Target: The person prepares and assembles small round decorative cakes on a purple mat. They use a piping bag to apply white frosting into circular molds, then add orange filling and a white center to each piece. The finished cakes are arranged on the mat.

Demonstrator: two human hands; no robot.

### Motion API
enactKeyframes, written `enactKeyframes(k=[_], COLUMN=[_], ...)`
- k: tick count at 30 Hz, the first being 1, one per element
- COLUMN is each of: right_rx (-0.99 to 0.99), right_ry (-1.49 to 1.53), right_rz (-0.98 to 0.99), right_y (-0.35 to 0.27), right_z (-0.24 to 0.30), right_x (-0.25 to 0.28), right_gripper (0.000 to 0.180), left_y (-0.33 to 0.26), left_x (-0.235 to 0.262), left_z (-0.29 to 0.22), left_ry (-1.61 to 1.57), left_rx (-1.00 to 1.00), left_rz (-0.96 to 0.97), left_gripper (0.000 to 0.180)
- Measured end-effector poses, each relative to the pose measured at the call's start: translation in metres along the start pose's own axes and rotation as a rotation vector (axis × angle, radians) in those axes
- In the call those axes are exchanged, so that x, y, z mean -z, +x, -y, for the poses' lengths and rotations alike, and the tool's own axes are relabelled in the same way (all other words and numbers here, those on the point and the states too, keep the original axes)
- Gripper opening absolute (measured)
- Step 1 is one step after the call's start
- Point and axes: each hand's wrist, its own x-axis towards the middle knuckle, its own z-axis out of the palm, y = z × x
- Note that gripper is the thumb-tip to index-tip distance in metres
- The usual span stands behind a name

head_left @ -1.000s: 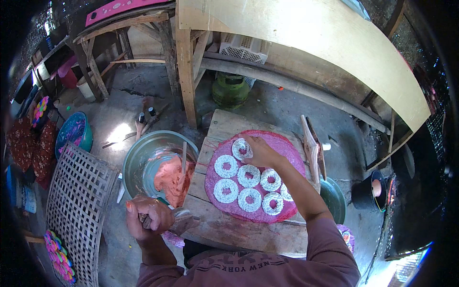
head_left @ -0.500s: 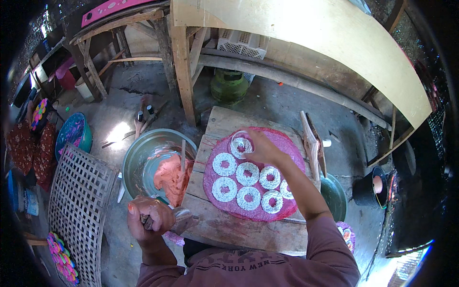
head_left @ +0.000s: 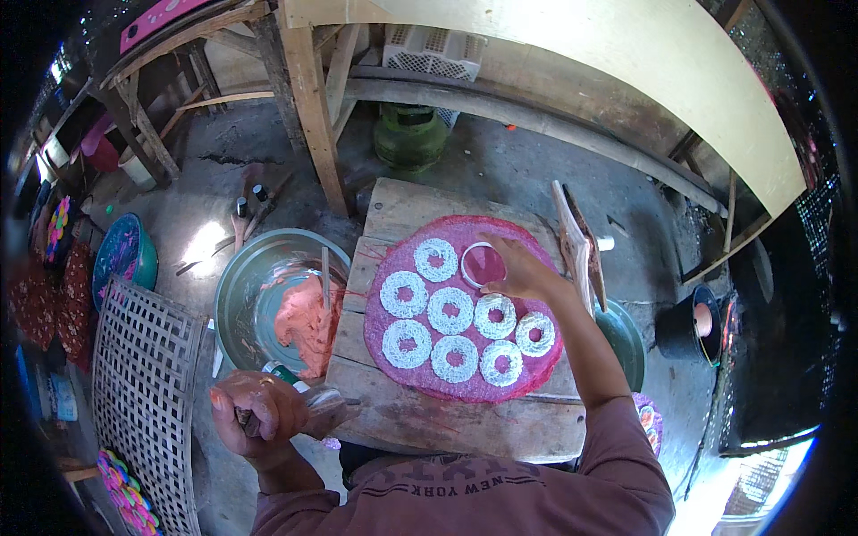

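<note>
Right hand, grip pinching the ring mould on the pink mat; left hand seemingly clenched around a handle.

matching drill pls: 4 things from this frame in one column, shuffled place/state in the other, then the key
1. right hand
2. left hand
3. orange dough
4. white rings

A. in the metal basin left of the board
B. lying on the pink round sheet
C. closed around a tool at the board's near left corner
D. at the empty ring mould on the sheet's far side

Pairs: 1-D, 2-C, 3-A, 4-B
</note>
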Motion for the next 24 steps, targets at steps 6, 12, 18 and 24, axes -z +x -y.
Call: enactKeyframes(k=[6,12,18,24], right_rx=[0.002,0.024,0.331,0.017], right_ry=[0.024,-0.003,0.547,0.767], right_rz=[0.001,-0.117,0.086,-0.037], right_y=[-0.002,-0.008,-0.067,-0.134], right_z=[0.002,0.008,0.1,0.118], right_x=[-0.007,0.001,-0.011,-0.049], right_gripper=[0.092,0.082,0.069,0.047], left_y=[0.001,0.008,0.051,0.046], left_x=[0.002,0.003,-0.009,-0.04], left_z=[0.002,-0.004,-0.007,0.076], left_ry=[0.002,0.011,-0.393,-0.194], left_rx=[0.0,0.066,0.074,0.347], left_rz=[0.011,0.017,0.036,-0.346], left_gripper=[0.067,0.067,0.067,0.053])
